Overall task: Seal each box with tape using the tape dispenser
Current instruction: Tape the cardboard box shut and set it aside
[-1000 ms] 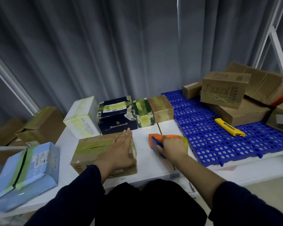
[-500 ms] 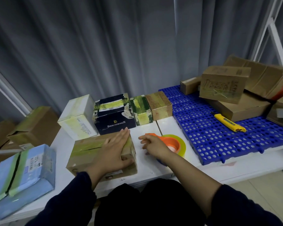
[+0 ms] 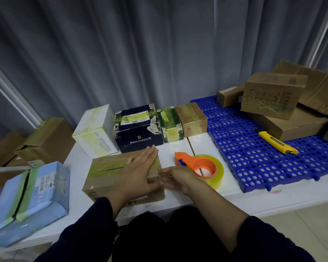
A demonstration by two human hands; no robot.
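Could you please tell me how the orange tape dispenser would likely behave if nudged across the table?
The tape dispenser lies flat, core opening upward, so it probably slides rather than rolls. The white table looks smooth, so likely little drag. Its jutting cutter end may make it spin.

left hand (image 3: 138, 173) palm down, fingers straight, right hand (image 3: 179, 179) beside it, fingers extended

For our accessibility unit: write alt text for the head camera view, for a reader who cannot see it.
A person's left hand lies flat on a taped brown box on a white table, the right hand touching its right end. An orange tape dispenser lies beside the right hand; a yellow utility knife rests on a blue mat.
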